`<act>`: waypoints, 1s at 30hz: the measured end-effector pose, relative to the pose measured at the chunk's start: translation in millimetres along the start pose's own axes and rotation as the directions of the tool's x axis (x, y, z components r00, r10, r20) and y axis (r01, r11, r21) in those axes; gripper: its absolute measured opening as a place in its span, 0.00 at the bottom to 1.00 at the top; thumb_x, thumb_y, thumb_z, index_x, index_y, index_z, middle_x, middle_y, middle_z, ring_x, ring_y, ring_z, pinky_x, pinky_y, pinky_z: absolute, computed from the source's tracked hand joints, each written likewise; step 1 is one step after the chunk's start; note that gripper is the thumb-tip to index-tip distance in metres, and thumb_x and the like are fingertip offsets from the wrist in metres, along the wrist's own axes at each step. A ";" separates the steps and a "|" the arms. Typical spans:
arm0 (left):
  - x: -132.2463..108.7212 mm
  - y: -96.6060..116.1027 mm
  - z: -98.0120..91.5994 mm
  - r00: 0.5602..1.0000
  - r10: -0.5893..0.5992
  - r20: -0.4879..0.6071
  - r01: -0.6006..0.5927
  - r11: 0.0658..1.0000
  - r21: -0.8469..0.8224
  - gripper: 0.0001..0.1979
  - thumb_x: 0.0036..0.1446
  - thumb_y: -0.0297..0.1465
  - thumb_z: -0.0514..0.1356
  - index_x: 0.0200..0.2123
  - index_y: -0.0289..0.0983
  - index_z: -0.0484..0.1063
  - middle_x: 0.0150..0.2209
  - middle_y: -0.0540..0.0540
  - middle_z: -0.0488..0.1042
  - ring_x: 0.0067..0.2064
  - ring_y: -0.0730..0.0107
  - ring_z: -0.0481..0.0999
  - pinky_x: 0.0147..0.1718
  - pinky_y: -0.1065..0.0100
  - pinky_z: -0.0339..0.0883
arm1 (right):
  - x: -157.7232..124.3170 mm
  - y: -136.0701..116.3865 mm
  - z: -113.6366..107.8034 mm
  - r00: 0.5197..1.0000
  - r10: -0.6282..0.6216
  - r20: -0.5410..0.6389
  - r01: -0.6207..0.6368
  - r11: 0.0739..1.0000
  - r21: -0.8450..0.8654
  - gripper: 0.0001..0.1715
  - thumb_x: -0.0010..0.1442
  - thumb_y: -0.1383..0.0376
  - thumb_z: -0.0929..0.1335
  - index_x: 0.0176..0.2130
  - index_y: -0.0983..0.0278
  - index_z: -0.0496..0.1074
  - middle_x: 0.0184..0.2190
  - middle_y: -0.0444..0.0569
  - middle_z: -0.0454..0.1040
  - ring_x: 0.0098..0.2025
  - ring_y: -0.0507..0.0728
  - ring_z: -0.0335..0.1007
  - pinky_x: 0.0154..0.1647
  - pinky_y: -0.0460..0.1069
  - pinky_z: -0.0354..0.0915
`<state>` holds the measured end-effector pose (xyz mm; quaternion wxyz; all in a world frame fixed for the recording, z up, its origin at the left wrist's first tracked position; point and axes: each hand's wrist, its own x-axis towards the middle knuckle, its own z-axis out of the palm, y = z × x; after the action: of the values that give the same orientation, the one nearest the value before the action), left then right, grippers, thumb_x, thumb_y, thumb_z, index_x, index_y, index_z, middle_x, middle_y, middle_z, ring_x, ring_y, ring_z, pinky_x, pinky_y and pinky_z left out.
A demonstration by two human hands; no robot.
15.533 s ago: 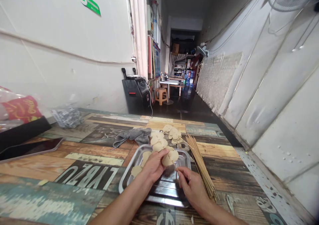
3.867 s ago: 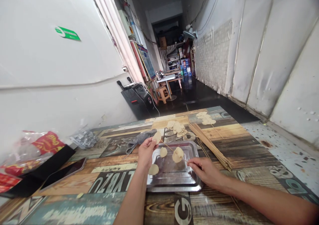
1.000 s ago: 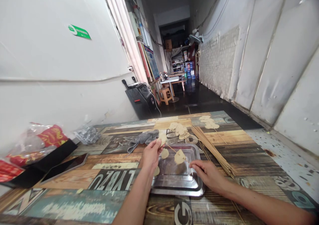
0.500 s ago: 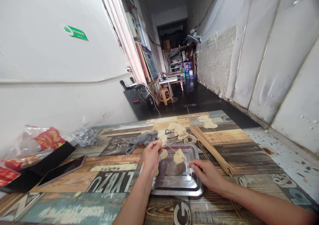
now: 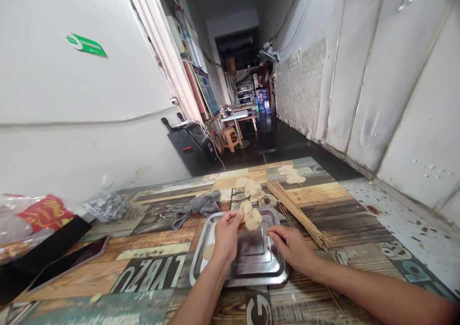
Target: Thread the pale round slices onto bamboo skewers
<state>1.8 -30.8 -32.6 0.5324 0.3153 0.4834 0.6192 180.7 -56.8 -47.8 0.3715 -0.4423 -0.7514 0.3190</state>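
My left hand (image 5: 228, 233) pinches a pale, thin, round slice (image 5: 246, 207) over the metal tray (image 5: 276, 278). Another such slice (image 5: 253, 219) sits beside it, threaded on a thin skewer that the slices mostly hide. On the right, my right hand (image 5: 289, 244) is closed, thumb against fingers, at the skewer's near end. A single pale slice (image 5: 208, 252) lies in the tray, partly behind my left wrist. What the slices are made of I cannot tell for certain.
Right of the tray lies a bundle of bamboo skewers (image 5: 300, 214). Threaded slices (image 5: 251, 189) rest behind the tray, with more slices (image 5: 292, 174) farther right. A grey cloth (image 5: 197, 206), a phone (image 5: 68, 262) and plastic bags (image 5: 39, 219) lie to the left.
My left hand has brought its slice down and right, against the slice on the skewer. My right hand stays at the skewer's end. The whole view has shifted slightly.
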 end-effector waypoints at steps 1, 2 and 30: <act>-1.8 -0.9 2.1 1.000 -0.010 0.016 0.010 1.000 0.004 0.20 0.35 0.39 0.70 0.29 0.32 0.72 0.29 0.46 0.75 0.29 0.73 0.72 0.30 0.72 0.64 | 0.4 -0.1 -0.1 1.000 -0.002 -0.008 0.002 1.000 0.002 0.16 0.62 0.62 0.59 0.36 0.65 0.73 0.31 0.48 0.77 0.34 0.55 0.71 0.36 0.48 0.62; -2.8 -1.2 3.3 0.999 -0.021 0.032 0.021 1.000 0.008 0.20 0.35 0.39 0.70 0.30 0.32 0.72 0.29 0.45 0.75 0.29 0.73 0.72 0.31 0.71 0.64 | 0.9 -0.1 -0.3 1.000 -0.004 -0.012 0.004 1.000 0.004 0.16 0.62 0.62 0.59 0.36 0.65 0.73 0.31 0.48 0.77 0.34 0.55 0.71 0.37 0.48 0.62; 37.5 19.5 -50.2 0.991 -0.021 -0.131 0.062 0.949 0.311 0.16 0.37 0.27 0.66 0.33 0.34 0.70 0.26 0.47 0.74 0.27 0.71 0.72 0.28 0.69 0.66 | -1.2 6.6 -5.2 0.999 -0.003 0.040 0.003 1.000 0.005 0.16 0.61 0.62 0.59 0.35 0.65 0.73 0.30 0.48 0.76 0.32 0.55 0.71 0.34 0.47 0.61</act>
<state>-59.3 -7.2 -35.7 0.4568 0.3460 0.6149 0.5418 188.3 -54.5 -50.7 0.3582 -0.4336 -0.7585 0.3292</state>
